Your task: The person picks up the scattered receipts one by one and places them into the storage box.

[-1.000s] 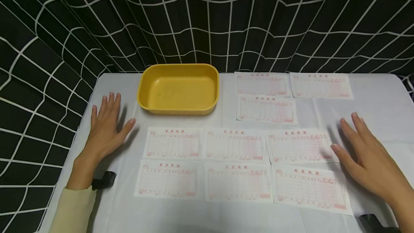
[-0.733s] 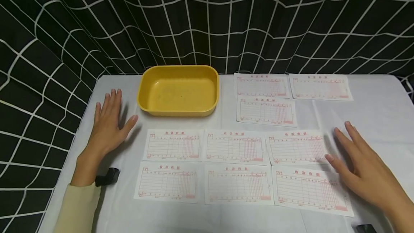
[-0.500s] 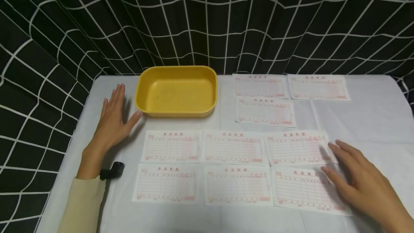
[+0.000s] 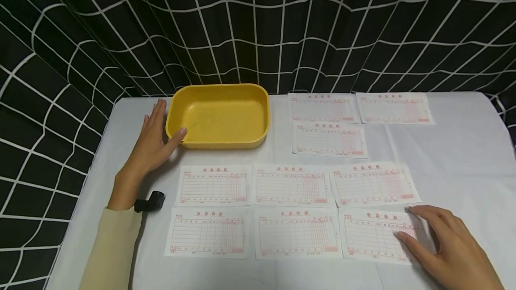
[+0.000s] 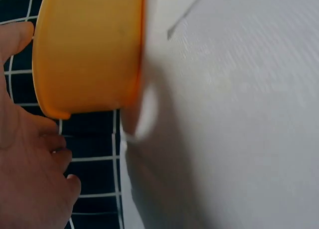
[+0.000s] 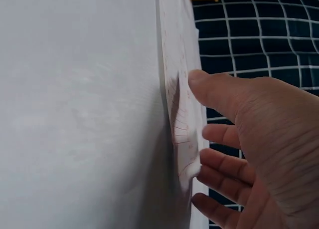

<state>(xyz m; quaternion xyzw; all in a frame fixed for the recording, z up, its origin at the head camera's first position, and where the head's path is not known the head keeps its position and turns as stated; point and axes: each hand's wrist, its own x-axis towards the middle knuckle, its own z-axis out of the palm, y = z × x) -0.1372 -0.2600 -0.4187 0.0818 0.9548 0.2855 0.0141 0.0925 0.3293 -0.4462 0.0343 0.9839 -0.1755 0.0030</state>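
My left hand is at the left end of a yellow plastic tub, thumb at the near left corner of its rim and straight fingers along its outer left side. Contact with the rim is hard to tell, in the left wrist view too. My right hand hovers with bent fingers and thumb apart over the right end of the nearest right receipt slip. In the right wrist view a gap separates thumb and fingertips, and the slip looks buckled between them. Part of that slip is hidden under the hand.
More white receipt slips with red print lie flat in two rows, including a front middle slip and a left slip. Three others, one a back right slip, lie right of the tub. A black gridded curtain borders the white tabletop.
My left hand has moved right and away from me, from bare cloth to the tub's left end. My right hand has come down and nearer to me, onto the front right slip's end, its fingers bending more.
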